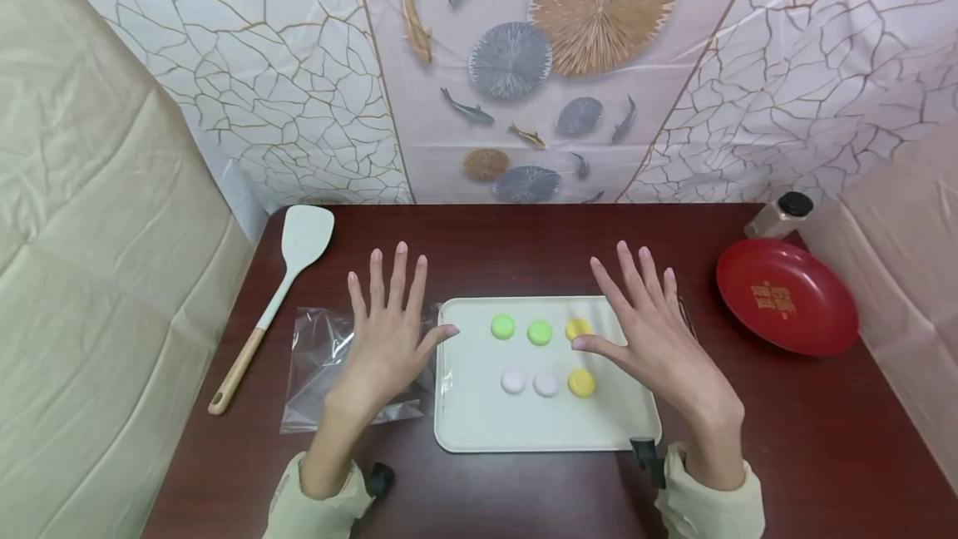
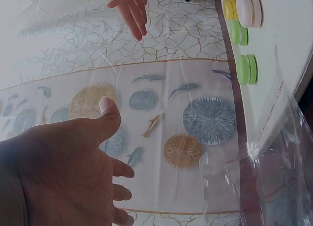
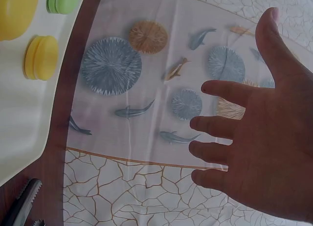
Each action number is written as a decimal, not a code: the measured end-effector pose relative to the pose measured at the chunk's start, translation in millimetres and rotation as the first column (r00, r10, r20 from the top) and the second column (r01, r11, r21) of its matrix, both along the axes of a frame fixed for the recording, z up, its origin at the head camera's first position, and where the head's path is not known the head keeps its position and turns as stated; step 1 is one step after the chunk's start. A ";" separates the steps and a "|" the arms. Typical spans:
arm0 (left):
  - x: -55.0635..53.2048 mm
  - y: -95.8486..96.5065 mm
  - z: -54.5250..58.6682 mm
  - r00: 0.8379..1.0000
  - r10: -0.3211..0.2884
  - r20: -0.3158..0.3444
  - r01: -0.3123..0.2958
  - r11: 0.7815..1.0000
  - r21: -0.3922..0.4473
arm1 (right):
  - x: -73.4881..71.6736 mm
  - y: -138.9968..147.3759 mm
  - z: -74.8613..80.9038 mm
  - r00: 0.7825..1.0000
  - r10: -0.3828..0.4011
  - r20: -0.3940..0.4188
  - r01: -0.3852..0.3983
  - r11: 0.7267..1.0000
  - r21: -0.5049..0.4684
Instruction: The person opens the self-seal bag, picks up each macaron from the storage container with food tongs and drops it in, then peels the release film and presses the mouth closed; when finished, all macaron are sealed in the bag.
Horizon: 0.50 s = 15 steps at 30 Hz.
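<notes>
My left hand (image 1: 385, 348) is held with fingers spread above a clear plastic bag (image 1: 308, 368) and the left edge of a white tray (image 1: 479, 427). Also spread and holding nothing, my right hand (image 1: 666, 352) hovers over the tray's right side. Two rows of macarons lie on the tray: green ones (image 1: 503, 326) at the back left, pale lilac ones (image 1: 513, 380) in front, yellow ones (image 1: 581, 383) on the right. The right thumb partly covers the rear yellow macaron (image 1: 576, 328). In the left wrist view, the bag overlaps the tray's edge.
A white spatula (image 1: 303, 244) with a wooden handle lies at the left. A red oval dish (image 1: 816, 306) and a black-capped jar (image 1: 774, 216) stand at the right. Beside the tray lies a dark tool with serrated edges (image 3: 23, 204), mostly hidden by my right hand in the head view.
</notes>
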State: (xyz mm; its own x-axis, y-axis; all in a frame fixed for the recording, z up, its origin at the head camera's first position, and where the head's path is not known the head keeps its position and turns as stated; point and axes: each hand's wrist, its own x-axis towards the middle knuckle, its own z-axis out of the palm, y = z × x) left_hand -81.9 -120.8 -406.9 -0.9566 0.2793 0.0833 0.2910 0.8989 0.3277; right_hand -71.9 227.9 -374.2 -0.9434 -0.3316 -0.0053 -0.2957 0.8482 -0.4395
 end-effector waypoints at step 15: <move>7.2 -25.4 4.4 0.995 -0.099 0.018 0.097 0.991 0.096 | 27.3 59.9 -2.8 0.950 -0.233 -0.209 0.203 0.967 -0.152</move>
